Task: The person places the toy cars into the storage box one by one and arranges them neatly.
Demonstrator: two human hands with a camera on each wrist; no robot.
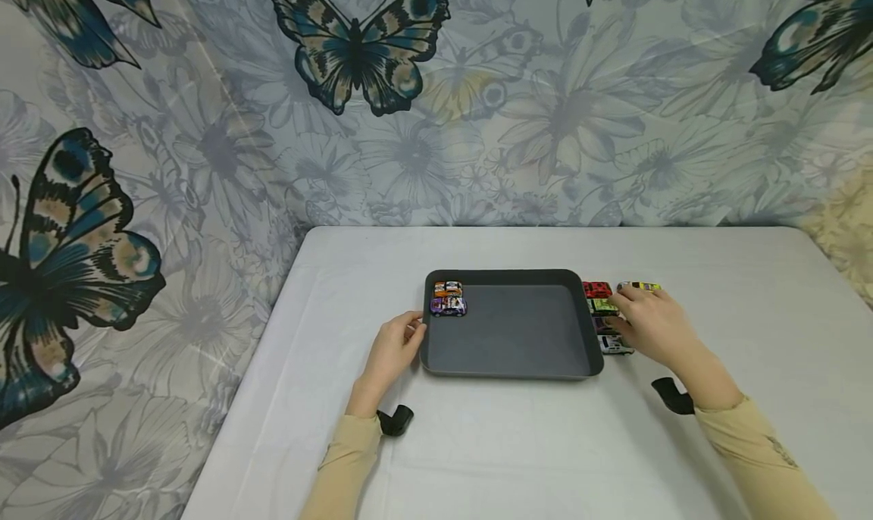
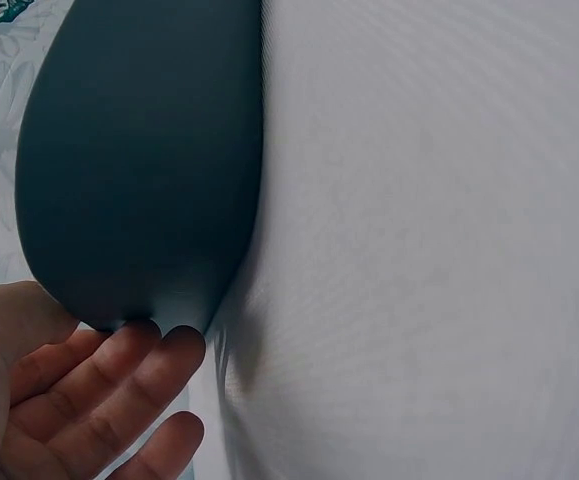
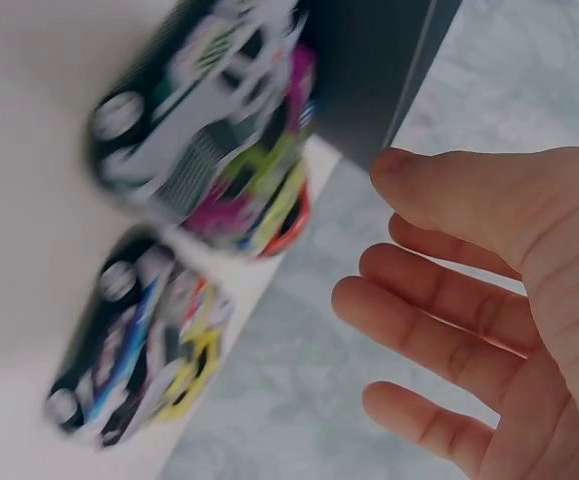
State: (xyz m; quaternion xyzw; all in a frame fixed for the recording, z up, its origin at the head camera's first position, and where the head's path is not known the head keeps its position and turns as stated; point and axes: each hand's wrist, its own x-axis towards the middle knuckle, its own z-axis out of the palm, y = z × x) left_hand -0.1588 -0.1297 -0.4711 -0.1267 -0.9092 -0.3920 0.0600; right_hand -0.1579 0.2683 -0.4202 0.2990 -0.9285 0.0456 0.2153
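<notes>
A dark grey tray (image 1: 518,338) lies on the table, with an orange toy car (image 1: 448,287) and a purple toy car (image 1: 448,307) in its far left corner. My left hand (image 1: 395,344) holds the tray's left edge; in the left wrist view the thumb meets the rim and the fingertips touch the outer wall. Over a column of toy cars just right of the tray hovers my right hand (image 1: 651,327), its fingers loosely bent and empty. The column includes a red car (image 1: 597,289), a green car (image 1: 602,306) and a silver car (image 3: 204,130).
Beside the column stands another toy car (image 1: 641,286) with yellow on it, partly covered by the right hand. White cloth covers the table (image 1: 477,452). A butterfly-print curtain (image 1: 409,164) hangs behind. Each wrist carries a black mount (image 1: 397,420).
</notes>
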